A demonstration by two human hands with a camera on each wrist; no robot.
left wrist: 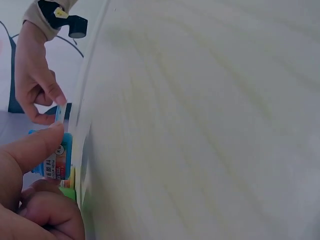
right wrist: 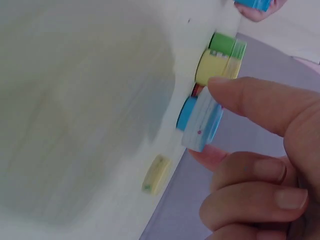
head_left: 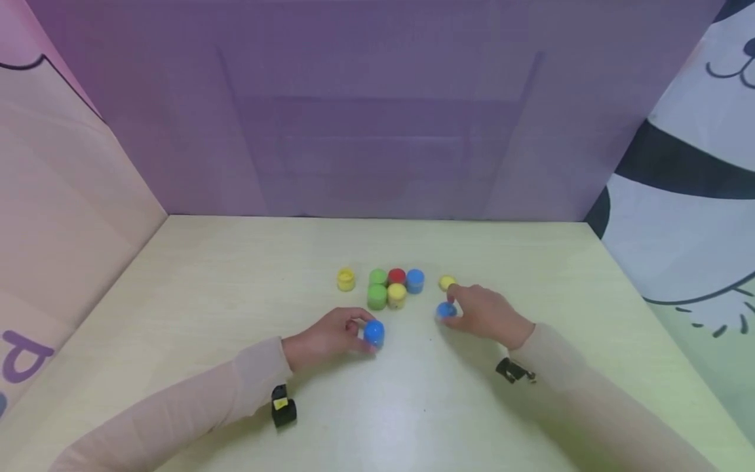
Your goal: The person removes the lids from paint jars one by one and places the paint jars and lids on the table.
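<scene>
My left hand (head_left: 333, 335) grips a small blue paint jar (head_left: 374, 334) by its sides, close above the table. In the left wrist view the printed label of this paint jar (left wrist: 58, 162) faces the camera. My right hand (head_left: 488, 316) pinches a blue jar lid (head_left: 445, 310) between thumb and finger; its pale side edge shows in the right wrist view on the lid (right wrist: 202, 120). The two hands are apart. Just beyond the right fingertips a yellow lid (head_left: 447, 282) lies on the table.
Green jars (head_left: 377, 297), a red jar (head_left: 397, 276), a yellow jar (head_left: 397, 295) and another blue jar (head_left: 415, 281) stand grouped in the middle. Left of them is an uncovered yellow jar (head_left: 345, 279). A purple panel (head_left: 377, 157) rises behind the table.
</scene>
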